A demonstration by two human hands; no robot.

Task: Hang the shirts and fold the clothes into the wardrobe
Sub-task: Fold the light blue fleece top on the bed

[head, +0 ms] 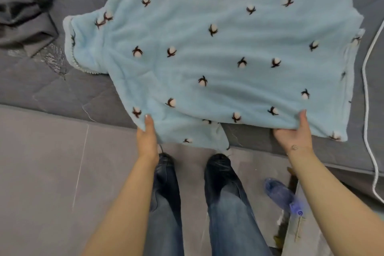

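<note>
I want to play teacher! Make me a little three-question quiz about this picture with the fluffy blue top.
1. True or false: both hands grip the near edge of the blue top.
2. What lies at the bed's far left corner?
A. a red pillow
B. a gray cloth
C. a hanger
3. Fill in: the white cable runs along the top's ____ side.

Key
1. True: the left hand and right hand each hold the hem.
2. B: the gray cloth lies bunched there.
3. Right: the cable lies there.
</note>
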